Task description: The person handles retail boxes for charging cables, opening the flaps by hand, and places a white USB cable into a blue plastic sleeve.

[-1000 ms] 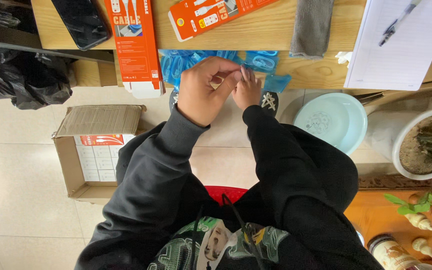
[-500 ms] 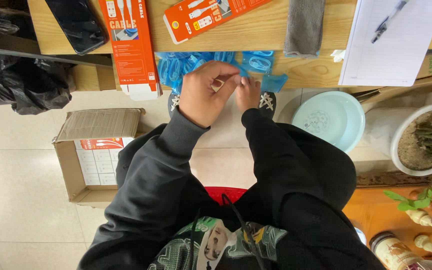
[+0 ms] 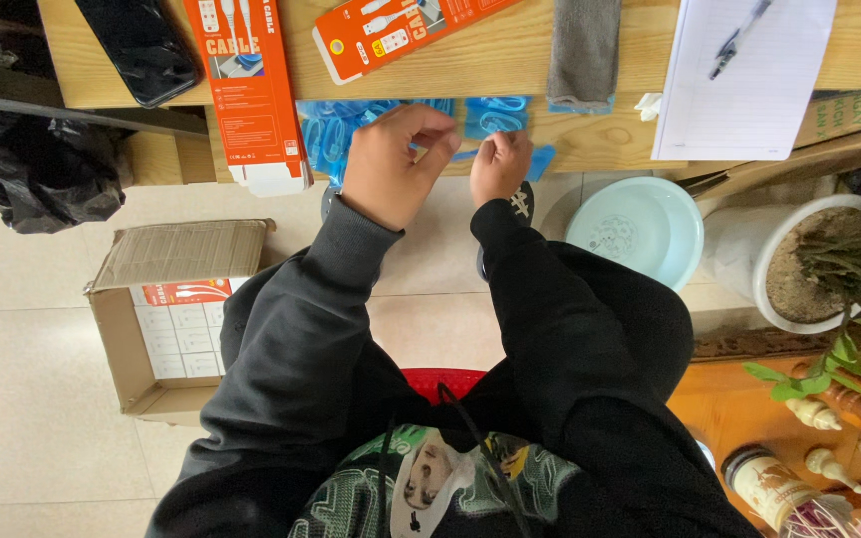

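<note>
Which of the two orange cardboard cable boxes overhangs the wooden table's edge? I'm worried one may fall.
The upright long orange cardboard box left of the left hand; its white end overhangs.

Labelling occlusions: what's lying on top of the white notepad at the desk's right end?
A dark pen lies slanted on the white notepad. Nothing else shows on the page; the pad's top runs out of frame, so that part is unseen.

We hold both arms stretched forward in dark sleeves, our left hand [image 3: 391, 164] curled with fingertips pinched, our right hand [image 3: 499, 164] pinched close beside it.
</note>
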